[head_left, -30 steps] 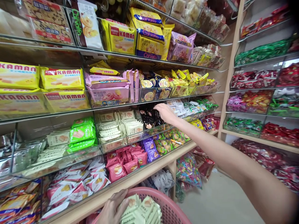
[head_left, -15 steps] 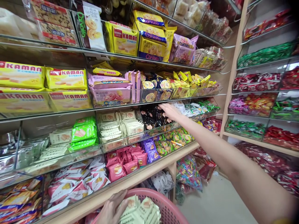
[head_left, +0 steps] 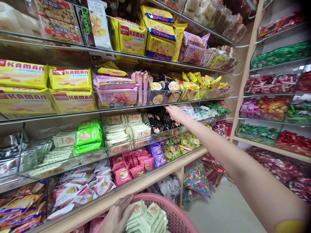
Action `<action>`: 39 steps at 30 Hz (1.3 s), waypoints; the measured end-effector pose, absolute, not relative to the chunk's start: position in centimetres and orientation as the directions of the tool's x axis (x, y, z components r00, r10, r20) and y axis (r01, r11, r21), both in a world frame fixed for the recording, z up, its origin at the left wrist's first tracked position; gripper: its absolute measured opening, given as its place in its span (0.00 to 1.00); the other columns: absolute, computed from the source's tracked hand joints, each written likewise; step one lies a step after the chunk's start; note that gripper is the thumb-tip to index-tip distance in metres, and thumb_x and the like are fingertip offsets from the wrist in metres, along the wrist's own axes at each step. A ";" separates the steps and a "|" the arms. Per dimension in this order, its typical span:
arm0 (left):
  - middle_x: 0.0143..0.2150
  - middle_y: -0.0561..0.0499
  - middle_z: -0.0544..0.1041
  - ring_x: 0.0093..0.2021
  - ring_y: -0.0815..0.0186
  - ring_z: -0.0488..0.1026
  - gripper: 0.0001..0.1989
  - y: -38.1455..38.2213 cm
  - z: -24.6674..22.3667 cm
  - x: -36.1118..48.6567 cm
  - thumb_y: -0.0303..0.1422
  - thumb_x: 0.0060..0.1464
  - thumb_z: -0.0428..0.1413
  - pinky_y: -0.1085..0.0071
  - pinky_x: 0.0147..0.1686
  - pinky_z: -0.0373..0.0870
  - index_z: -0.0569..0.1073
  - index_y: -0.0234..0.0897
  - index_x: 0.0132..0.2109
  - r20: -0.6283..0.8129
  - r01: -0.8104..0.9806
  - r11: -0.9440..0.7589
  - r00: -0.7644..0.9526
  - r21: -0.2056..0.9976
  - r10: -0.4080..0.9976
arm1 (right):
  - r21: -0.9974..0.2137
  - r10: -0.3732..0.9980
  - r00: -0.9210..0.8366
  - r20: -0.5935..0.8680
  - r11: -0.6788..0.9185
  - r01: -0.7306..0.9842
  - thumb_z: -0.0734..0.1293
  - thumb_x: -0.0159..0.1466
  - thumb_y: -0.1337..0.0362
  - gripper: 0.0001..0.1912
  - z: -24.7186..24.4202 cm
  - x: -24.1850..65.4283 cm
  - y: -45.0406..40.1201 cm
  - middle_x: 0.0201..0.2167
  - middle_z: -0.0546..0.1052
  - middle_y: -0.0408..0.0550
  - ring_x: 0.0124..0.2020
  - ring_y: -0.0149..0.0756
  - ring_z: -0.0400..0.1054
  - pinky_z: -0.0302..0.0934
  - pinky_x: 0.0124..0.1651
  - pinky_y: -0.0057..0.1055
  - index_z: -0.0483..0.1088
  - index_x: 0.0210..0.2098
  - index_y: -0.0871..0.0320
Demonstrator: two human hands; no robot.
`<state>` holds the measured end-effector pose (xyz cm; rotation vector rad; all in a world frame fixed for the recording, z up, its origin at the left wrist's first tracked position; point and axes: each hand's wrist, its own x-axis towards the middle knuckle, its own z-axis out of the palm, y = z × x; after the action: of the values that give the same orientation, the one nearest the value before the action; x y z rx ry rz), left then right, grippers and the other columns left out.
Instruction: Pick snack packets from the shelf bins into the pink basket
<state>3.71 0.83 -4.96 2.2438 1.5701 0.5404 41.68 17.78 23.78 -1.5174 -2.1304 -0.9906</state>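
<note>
Two hands are at work in front of me, one low on the left, the other stretched out rightward to the shelves. Starting at the left, the pink basket [head_left: 178, 213] sits just in front of the wooden ledge [head_left: 145, 187], with pale packets [head_left: 148, 216] heaped inside (the same sort, it seems, as the pale stacks [head_left: 140, 132] on the shelf). Should it tip, that heap could slide out, and an uneven load under a single hand would be the cause. Farther right, the black packets [head_left: 157, 121] lie in their bin behind a low clear panel [head_left: 160, 137]; a loose pinch on those glossy wrappers could drop one onto the purple packets [head_left: 157, 154] below. Beyond that, the forearm [head_left: 225, 155] reaches across the lower bins, and a dipping wrist might knock the panel or disturb the white packets [head_left: 190, 110] next door.

As for grip, the left hand [head_left: 116, 215] is bent over the basket's rim, thumb to the inside by the heap; it looks closed on the rim, though its underside is hidden. The right hand [head_left: 177, 115] is palm down, fingers slightly apart, touching the black packets at their right side; whether it has pinched any, I cannot tell.
</note>
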 end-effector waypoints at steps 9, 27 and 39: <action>0.63 0.45 0.67 0.63 0.58 0.63 0.32 0.8 -4.9 3.7 0.51 0.62 0.40 0.60 0.63 0.59 0.66 0.34 0.62 0.141 0.808 -0.365 0.339 0.464 0.930 | 0.405 0.606 -0.378 0.700 0.099 0.909 0.61 0.60 0.76 0.23 23.0 42.2 16.9 0.46 0.70 0.58 0.43 0.46 0.65 0.55 0.46 0.36 0.60 0.55 0.67; 0.65 0.43 0.63 0.65 0.60 0.59 0.34 1.2 -5.4 3.4 0.52 0.61 0.40 0.60 0.65 0.54 0.64 0.34 0.63 0.113 0.806 -0.349 0.338 0.478 0.934 | 0.338 0.533 -0.332 0.778 0.091 0.937 0.54 0.66 0.73 0.15 22.7 42.9 15.0 0.46 0.70 0.58 0.48 0.47 0.62 0.56 0.49 0.37 0.66 0.48 0.63; 0.62 0.43 0.66 0.63 0.59 0.63 0.30 0.6 -4.0 4.0 0.49 0.63 0.43 0.61 0.63 0.57 0.67 0.32 0.61 0.171 0.771 -0.425 0.393 0.474 0.903 | -0.020 0.481 -0.282 0.830 0.531 0.847 0.57 0.67 0.62 0.17 14.8 41.2 0.2 0.53 0.71 0.54 0.58 0.49 0.61 0.56 0.58 0.52 0.65 0.54 0.52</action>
<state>4.05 0.60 -3.99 2.3382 1.4596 0.5857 41.16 0.17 14.77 -1.0826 -1.9329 -0.5526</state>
